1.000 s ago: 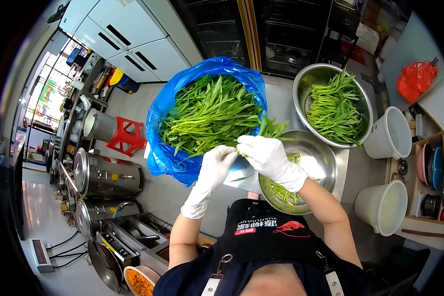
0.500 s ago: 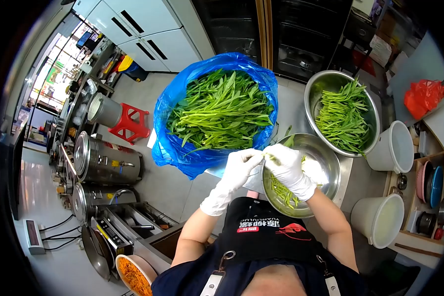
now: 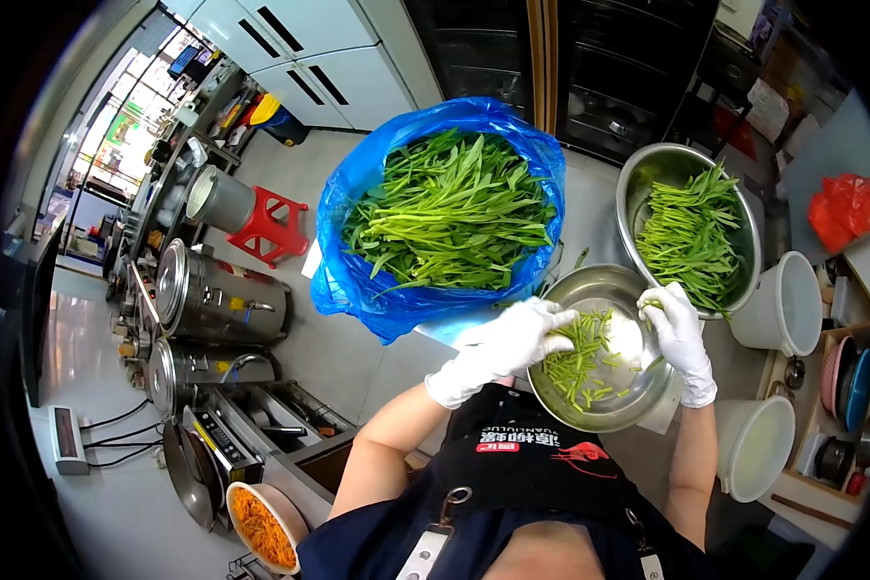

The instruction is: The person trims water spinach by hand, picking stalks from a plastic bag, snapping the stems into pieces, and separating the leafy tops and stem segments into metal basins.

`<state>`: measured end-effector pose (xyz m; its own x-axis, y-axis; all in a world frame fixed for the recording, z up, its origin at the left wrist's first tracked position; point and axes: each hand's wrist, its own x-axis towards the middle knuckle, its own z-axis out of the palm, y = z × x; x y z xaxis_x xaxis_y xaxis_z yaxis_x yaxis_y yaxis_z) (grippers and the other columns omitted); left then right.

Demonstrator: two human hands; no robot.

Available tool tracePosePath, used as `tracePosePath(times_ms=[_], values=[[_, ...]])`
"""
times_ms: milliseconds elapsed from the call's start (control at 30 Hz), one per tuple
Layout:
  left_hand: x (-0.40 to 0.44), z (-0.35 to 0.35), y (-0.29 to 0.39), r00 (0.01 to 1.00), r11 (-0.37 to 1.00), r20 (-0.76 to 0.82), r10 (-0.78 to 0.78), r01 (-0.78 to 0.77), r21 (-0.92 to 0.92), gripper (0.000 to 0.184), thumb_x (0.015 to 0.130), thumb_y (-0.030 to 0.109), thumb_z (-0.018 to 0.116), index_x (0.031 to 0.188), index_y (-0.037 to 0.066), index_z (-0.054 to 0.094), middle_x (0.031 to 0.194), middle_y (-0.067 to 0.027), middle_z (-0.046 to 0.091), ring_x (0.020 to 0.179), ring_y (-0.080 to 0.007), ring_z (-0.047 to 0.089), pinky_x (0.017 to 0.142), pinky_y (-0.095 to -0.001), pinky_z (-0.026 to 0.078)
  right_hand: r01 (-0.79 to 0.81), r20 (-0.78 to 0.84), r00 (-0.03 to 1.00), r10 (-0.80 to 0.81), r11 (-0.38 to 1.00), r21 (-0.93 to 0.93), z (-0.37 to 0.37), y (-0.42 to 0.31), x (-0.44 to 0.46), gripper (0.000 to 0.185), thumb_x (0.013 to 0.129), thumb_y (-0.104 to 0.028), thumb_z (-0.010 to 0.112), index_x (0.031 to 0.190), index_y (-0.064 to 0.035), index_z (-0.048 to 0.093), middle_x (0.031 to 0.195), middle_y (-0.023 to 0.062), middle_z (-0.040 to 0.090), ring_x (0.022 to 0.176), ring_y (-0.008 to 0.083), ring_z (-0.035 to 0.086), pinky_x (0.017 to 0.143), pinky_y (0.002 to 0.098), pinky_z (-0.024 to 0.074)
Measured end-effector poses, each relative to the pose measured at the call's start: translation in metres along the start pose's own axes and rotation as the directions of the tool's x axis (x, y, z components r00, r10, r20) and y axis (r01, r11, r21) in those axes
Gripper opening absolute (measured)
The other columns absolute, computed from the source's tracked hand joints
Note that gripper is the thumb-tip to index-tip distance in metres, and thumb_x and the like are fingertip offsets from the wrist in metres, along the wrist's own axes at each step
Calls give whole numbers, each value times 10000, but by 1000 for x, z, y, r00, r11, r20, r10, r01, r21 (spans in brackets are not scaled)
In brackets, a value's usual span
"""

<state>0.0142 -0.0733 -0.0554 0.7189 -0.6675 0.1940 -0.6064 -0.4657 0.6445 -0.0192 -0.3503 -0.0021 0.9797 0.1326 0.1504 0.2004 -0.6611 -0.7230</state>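
Watching remotely, dial set from the apron [image 3: 551, 445], wearer at six. Nearest: the hands, paired at fingertips a moment ago, have come apart over the steel mixing bowl [image 3: 648, 398] at one o'clock. I read that as the shared pinch being undone, each hand busy on its own side.

Left glove [image 3: 512, 340], at the bowl's ten: half open, thumb parted from fingers, tips over the cut stem pieces [image 3: 572, 365]. I see nothing gripped; the palm is hidden. Right glove [image 3: 681, 340], bowl's two to three: fingers curled in, seemingly closed on a bit of green stem [image 3: 653, 304]. Cut pieces lie mostly in the bowl's left half.

Beyond, eleven o'clock: blue plastic bag [image 3: 353, 292], mouth wide, heaped with long leafy greens [image 3: 454, 208], no hand in it. One o'clock, past the bowl: deeper steel basin [image 3: 636, 188], leafy bunch [image 3: 686, 232] laid roughly parallel inside.

Farther: pale bucket [image 3: 783, 309] at two, red stool [image 3: 266, 230] at ten. Farthest, eleven: white cabinet doors [image 3: 329, 58], closed
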Motion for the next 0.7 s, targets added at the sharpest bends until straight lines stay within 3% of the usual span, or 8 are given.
tracePosePath(times_ms=[33, 100, 133, 200, 267, 333, 500, 700], values=[[6, -18, 6, 999, 998, -23, -48, 49, 43, 337, 821, 269, 701, 1105, 88, 703, 984, -108, 679, 947, -292, 619, 844, -384, 496, -22, -27, 999, 25, 994, 111, 3, 7, -1, 71, 886, -65, 563, 927, -32, 612, 779, 73, 601, 772, 204, 563, 701, 307, 448], [7, -52, -7, 980, 948, -179, 90, -29, 316, 162, 766, 156, 683, 917, 106, 708, 874, -78, 667, 841, -272, 624, 742, -392, 503, -59, -72, 994, 88, 942, 332, 16, 24, -5, 88, 921, -56, 528, 955, -22, 602, 791, 49, 592, 751, 149, 550, 675, 276, 444], [8, -81, 0, 974, 899, -224, 15, 85, 431, 151, 763, 84, 647, 902, 104, 702, 851, -84, 664, 837, -275, 622, 729, -392, 499, -137, -37, 984, 172, 882, 451, 20, 25, -8, 96, 936, -57, 514, 973, -21, 596, 793, 39, 588, 745, 130, 547, 668, 264, 448], [0, -126, -12, 900, 806, -414, 137, 142, 574, 196, 743, 8, 623, 911, 77, 697, 847, -91, 639, 837, -296, 609, 727, -410, 484, -284, 68, 945, 319, 702, 653, 25, 25, -11, 113, 966, -59, 486, 1009, -20, 583, 799, 19, 580, 733, 92, 540, 655, 241, 457], [-11, -163, -28, 922, 631, -387, 24, 286, 721, 234, 729, 39, 610, 943, 80, 696, 945, -98, 622, 907, -286, 581, 757, -391, 451, -231, 42, 958, 284, 674, 701, 32, 20, -9, 114, 980, -53, 462, 1014, -26, 567, 808, 31, 599, 709, 89, 557, 677, 231, 485], [-22, -181, -49, 952, 461, -306, -11, 276, 843, 200, 730, 70, 632, 913, 68, 711, 964, -85, 627, 928, -268, 578, 765, -374, 445, -185, 6, 962, 273, 632, 752, 43, 22, -4, 104, 977, -52, 464, 1004, -20, 560, 806, 43, 607, 717, 100, 571, 701, 239, 496], [-31, -195, -64, 974, 538, -225, -31, 206, 817, 134, 736, 84, 671, 860, 83, 722, 920, -57, 641, 904, -243, 590, 784, -359, 456, -226, 118, 968, 222, 564, 794, 57, -5, 15, 99, 985, -71, 462, 984, -22, 548, 761, 25, 564, 607, 89, 529, 589, 227, 468], [-43, -205, -22, 908, 776, -416, 46, 229, 588, 156, 730, 58, 732, 885, 72, 730, 851, -47, 644, 830, -244, 603, 721, -339, 490, -265, 149, 959, 240, 580, 770, 64, -38, 36, 65, 957, -100, 553, 975, -37, 558, 738, -5, 549, 578, 48, 474, 531, 195, 396]])
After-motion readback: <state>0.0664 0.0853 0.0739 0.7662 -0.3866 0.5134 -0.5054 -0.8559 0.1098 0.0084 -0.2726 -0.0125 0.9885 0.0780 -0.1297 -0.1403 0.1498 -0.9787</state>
